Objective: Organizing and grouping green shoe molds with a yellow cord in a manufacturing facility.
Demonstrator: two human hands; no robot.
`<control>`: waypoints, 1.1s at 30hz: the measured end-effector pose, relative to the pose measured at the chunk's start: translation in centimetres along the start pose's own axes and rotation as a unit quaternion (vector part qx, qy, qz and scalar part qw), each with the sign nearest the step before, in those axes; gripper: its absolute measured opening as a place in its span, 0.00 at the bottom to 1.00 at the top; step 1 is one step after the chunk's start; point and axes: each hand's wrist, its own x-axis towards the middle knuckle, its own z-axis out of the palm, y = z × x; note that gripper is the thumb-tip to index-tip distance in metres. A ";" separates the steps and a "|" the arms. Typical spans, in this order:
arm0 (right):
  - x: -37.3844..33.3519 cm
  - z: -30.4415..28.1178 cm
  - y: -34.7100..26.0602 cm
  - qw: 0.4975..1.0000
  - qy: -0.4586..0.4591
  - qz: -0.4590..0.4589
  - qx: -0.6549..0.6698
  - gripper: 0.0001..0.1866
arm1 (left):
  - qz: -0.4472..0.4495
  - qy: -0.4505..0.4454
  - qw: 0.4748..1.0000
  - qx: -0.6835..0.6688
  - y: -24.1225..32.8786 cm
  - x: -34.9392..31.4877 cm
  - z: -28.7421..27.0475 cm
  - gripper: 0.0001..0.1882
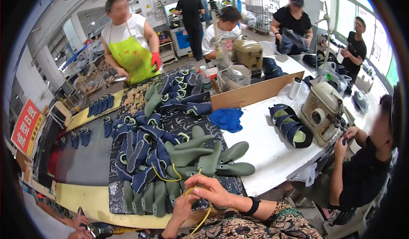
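A: Item, left side?
B: Navy shoe uppers (pixel 140 154), heaped on the dark mat (pixel 191 124), beside them green shoe lasts (pixel 204 158), piled.

A: Centre, low?
B: Left hand (pixel 183 207), fingers curled narrow, pinching a yellow cord (pixel 203 220). Right hand (pixel 211 190), just above, fingers closed on the same cord; the cord loops up onto the lasts and hangs below the hands.

A: Right?
B: Blue cloth (pixel 228 119), white table (pixel 264 149), stacked uppers (pixel 292 126), beige sewing machine (pixel 321 109), with a seated co-worker's hand (pixel 351 132) beside it.

Bare forearms, black wristband (pixel 254 206) on the right wrist, brown and cream floral patterned garment (pixel 260 228) below
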 end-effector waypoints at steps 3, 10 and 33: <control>-0.7 -2.0 1.9 0.985 0.133 0.015 -0.106 0.15 | 0.085 0.035 0.995 0.044 0.8 0.5 -0.5 0.26; -2.9 -3.7 6.9 0.845 0.092 -0.027 -0.526 0.32 | 0.121 0.095 0.983 -0.101 1.8 2.7 -0.8 0.30; -2.1 -10.0 8.8 0.861 0.197 0.002 -0.470 0.11 | -0.035 0.248 0.816 -0.521 0.9 17.7 -11.4 0.25</control>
